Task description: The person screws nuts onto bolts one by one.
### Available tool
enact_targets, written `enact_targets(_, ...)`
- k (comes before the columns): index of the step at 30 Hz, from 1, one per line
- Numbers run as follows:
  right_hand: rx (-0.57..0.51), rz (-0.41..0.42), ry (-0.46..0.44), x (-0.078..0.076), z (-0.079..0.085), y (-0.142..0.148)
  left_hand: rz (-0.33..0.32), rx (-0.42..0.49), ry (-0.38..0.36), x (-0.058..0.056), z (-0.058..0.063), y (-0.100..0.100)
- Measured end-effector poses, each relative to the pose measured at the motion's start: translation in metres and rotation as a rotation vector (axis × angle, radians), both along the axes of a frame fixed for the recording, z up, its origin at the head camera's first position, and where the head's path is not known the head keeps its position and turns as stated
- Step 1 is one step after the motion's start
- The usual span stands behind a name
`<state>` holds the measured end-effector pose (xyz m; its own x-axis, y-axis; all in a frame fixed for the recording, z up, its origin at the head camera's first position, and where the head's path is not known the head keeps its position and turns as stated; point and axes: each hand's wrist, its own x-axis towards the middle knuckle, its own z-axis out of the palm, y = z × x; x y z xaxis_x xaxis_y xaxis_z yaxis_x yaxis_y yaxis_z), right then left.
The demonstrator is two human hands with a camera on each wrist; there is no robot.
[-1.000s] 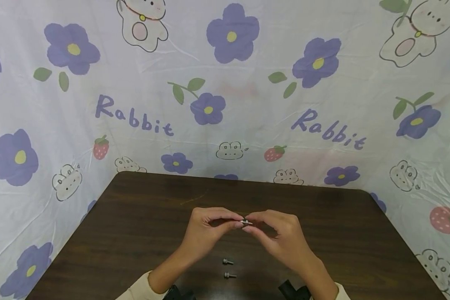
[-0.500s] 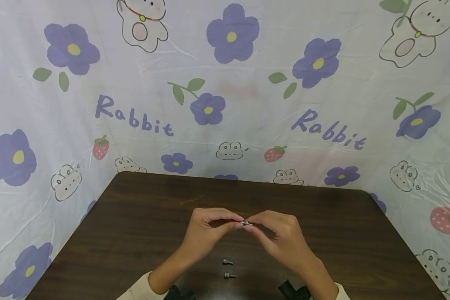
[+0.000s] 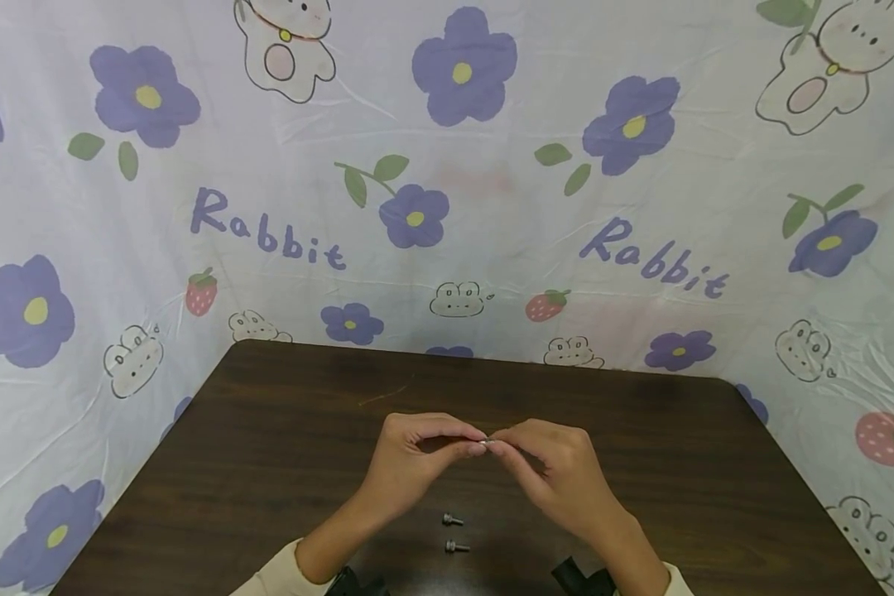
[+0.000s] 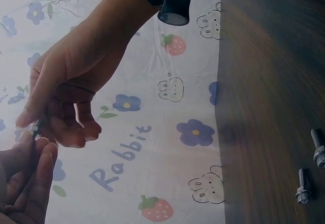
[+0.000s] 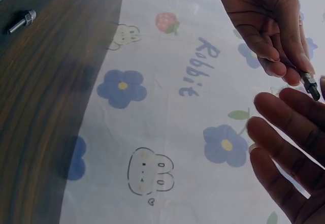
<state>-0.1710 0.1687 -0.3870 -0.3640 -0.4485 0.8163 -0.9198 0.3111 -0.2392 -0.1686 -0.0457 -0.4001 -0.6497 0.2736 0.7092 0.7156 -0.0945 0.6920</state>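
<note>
Between my two hands, above the table, is a small metal bolt (image 5: 315,93) with a hex nut (image 5: 309,82) on its threads. My left hand (image 3: 406,455) pinches the head end between thumb and fingertips. From the other side, the thumb and index fingertip of my right hand (image 3: 562,463) close in around the threaded end, and its other fingers are spread in the right wrist view. In the head view the fingertips nearly hide the bolt. Nearer to me on the table lie two more bolts, one (image 3: 453,520) behind the other (image 3: 458,547), both pointing right.
The dark wooden table (image 3: 268,497) has rounded far corners. A white cloth (image 3: 492,165) with purple flowers, rabbits and strawberries hangs behind it and along both sides. Black wrist cameras show below the forearms, one of them the right wrist camera (image 3: 584,578).
My right fingertips have closed over the bolt's threaded end, which stuck out plainly between the hands before. The left hand and the two bolts on the table stay where they were.
</note>
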Motion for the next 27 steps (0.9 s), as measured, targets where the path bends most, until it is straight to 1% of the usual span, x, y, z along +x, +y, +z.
enact_targets(3, -0.024, 0.012, 0.007, 0.0007, 0.0004, -0.0009, -0.003, 0.005, -0.013, 0.0008, 0.0005, -0.0004)
enact_targets(6, -0.047, 0.042, 0.025, 0.0002, 0.0016, -0.0016, 0.001, 0.014, -0.038, 0.0009, 0.0021, -0.0011)
enact_targets(10, -0.048, 0.058, 0.036, -0.0006, 0.0035, -0.0015, 0.006, 0.018, -0.058, 0.0000, 0.0047, -0.0018)
enact_targets(19, -0.040, 0.061, 0.034, 0.0007, 0.0042, -0.0018, 0.004, 0.005, -0.047, 0.0005, 0.0037, -0.0026)
enact_targets(27, -0.032, 0.009, 0.026, 0.0011, -0.0002, -0.0021, 0.008, -0.001, -0.031, 0.0005, 0.0020, -0.0018)
